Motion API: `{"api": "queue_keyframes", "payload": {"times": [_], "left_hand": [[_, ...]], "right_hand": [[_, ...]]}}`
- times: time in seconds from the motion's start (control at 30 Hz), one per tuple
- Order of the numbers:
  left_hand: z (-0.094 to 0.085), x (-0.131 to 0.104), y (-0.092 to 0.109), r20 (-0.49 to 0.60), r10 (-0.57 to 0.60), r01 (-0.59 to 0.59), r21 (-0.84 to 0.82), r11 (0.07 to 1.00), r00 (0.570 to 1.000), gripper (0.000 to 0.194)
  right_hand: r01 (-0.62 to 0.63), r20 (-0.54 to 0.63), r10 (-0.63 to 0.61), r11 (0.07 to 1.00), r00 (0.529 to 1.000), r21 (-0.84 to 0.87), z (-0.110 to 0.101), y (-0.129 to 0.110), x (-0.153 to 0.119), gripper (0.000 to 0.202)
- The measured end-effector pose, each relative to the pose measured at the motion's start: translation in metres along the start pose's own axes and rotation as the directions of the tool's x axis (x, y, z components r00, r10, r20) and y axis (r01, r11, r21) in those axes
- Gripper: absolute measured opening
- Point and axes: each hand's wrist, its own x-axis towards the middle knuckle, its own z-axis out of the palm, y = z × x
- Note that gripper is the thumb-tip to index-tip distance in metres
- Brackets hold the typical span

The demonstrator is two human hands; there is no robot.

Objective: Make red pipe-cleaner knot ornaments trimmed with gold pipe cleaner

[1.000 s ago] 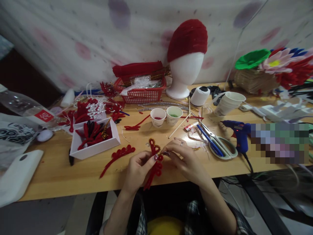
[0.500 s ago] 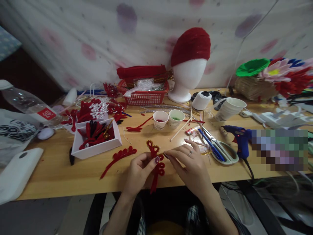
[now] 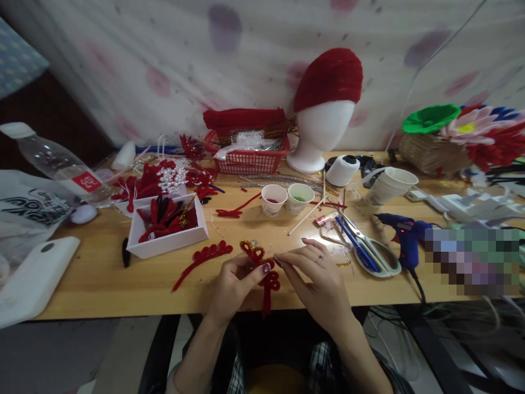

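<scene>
A red fuzzy looped piece with gold trim (image 3: 269,282) is pinched between the thumb and fingers of my left hand (image 3: 233,282), its loops showing above and below the thumb. My right hand (image 3: 314,273), with a ring on one finger, has its thumb and index finger closed together at the right edge of that piece; whatever lies between these fingertips is too small to make out. On the table to the left lies a second red piece with a scalloped edge (image 3: 207,254). Two paper cups, one with red bits (image 3: 274,209) and one with green bits (image 3: 301,208), stand beyond my hands.
A white box (image 3: 170,243) of red and black pieces is at the left, near a bottle (image 3: 61,164). Scissors (image 3: 383,257), blue pens (image 3: 359,249) and a blue glue gun (image 3: 406,235) lie at the right. A foam head (image 3: 322,128) and red basket (image 3: 248,163) stand behind.
The red looped piece has tilted, its top turning left and its lower end swinging right. My hands keep nearly the same place, while the view has shifted slightly.
</scene>
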Motion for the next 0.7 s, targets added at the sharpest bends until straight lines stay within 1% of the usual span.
{"api": "queue_keyframes", "payload": {"times": [0.23, 0.37, 0.5, 0.7], "left_hand": [[0.0023, 0.0009, -0.0009, -0.038, -0.018, 0.017, -0.008, 1.000, 0.999, 0.020], [0.0031, 0.0023, -0.0031, -0.111, -0.001, -0.003, -0.042, 0.999, 0.994, 0.019], [0.0026, 0.0041, -0.0044, -0.168, -0.019, 0.004, -0.089, 0.996, 0.986, 0.024], [0.0015, 0.0031, -0.0038, -0.153, -0.086, 0.070, -0.106, 0.992, 0.985, 0.034]], "right_hand": [[0.037, 0.037, -0.037, 0.999, 0.999, 0.010, -0.0005, -0.0026, 0.0022, 0.015], [0.017, 0.054, -0.018, 1.000, 0.998, 0.002, 0.0009, -0.0027, 0.0009, 0.014], [0.017, 0.038, -0.017, 1.000, 0.999, 0.004, 0.0007, -0.0027, -0.0009, 0.013], [0.086, 0.076, -0.082, 0.995, 0.994, -0.051, -0.0029, -0.0022, 0.0012, 0.018]]}}
